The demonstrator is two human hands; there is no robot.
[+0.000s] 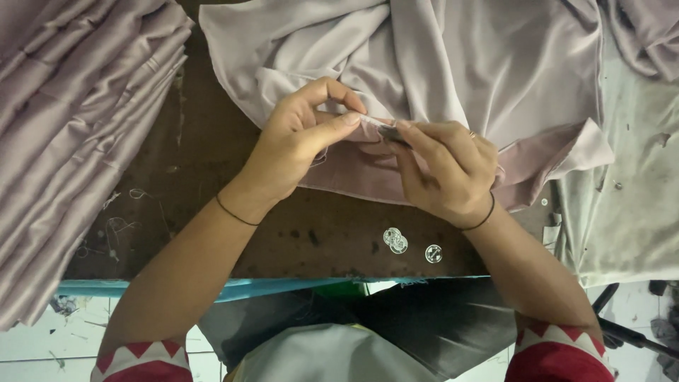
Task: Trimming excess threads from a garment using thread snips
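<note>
Your left hand (297,145) pinches the pale lilac cloth (453,78) at its folded edge just above the brown table (212,177), keeping it taut so your right hand (449,170), fingertips gripping a small dark tool (391,132), meets that edge.
</note>
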